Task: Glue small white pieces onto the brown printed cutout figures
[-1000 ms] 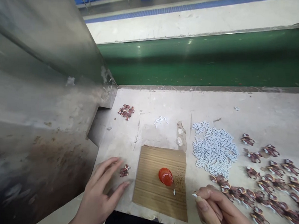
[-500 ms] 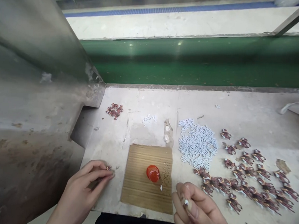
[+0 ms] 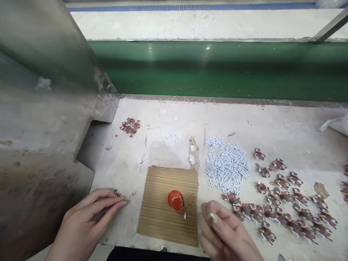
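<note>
Pinching a tiny white piece [image 3: 212, 215], the right hand [image 3: 228, 235] is nearly closed. The left hand [image 3: 83, 221] pinches a little brown figure [image 3: 118, 194] low over the counter [image 3: 292, 132]. Between the hands, a red cup [image 3: 176, 200] sits on cardboard [image 3: 158, 224]. Farther back is a white pile [image 3: 227, 165].

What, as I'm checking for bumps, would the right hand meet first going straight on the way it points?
Probably the flat brown corrugated-cardboard sheet, near its far right corner; depth is unclear, so the right hand might pass above it.
</note>
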Demonstrator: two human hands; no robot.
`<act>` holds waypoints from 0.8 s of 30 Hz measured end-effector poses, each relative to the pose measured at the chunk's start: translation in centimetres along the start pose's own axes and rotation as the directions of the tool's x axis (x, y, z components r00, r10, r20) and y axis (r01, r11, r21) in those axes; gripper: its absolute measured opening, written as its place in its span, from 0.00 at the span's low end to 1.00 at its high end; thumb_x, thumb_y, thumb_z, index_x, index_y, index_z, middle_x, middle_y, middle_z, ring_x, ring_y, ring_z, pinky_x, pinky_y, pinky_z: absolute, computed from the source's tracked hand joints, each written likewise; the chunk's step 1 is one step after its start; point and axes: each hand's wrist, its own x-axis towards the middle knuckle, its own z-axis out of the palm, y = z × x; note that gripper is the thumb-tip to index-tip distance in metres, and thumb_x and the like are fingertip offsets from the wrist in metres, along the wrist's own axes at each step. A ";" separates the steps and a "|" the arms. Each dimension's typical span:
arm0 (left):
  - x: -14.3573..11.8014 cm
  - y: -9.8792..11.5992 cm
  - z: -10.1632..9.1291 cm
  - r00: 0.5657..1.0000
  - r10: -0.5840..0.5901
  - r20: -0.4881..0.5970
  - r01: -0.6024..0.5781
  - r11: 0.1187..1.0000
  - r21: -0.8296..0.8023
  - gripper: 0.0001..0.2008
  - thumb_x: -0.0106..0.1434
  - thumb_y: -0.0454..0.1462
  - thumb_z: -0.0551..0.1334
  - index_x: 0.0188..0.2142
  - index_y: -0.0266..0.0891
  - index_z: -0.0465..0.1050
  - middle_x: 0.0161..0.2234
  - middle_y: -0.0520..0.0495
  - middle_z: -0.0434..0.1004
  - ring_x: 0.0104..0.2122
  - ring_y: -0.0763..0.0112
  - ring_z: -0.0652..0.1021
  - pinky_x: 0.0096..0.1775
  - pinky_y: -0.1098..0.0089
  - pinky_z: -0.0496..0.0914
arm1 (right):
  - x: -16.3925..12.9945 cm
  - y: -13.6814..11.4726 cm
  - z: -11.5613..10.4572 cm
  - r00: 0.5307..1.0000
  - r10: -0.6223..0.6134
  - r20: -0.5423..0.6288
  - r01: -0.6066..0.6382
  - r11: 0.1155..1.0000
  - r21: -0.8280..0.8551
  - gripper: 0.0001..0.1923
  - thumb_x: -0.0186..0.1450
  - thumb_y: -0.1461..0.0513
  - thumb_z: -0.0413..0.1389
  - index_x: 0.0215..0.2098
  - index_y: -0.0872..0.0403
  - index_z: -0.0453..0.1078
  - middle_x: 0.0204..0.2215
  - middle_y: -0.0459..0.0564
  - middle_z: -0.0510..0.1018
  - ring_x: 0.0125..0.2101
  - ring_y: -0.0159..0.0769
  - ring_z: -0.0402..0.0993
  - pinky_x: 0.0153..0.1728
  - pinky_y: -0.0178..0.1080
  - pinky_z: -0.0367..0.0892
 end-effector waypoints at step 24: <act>-2.6 0.0 2.0 0.828 -0.560 0.001 0.386 0.570 -0.725 0.07 0.55 0.37 0.79 0.33 0.43 0.86 0.36 0.46 0.89 0.41 0.56 0.88 0.43 0.65 0.86 | 1.8 3.1 -0.5 0.850 -0.489 0.196 0.507 0.657 -0.557 0.05 0.74 0.67 0.57 0.45 0.53 0.74 0.25 0.42 0.68 0.20 0.30 0.66 0.22 0.33 0.64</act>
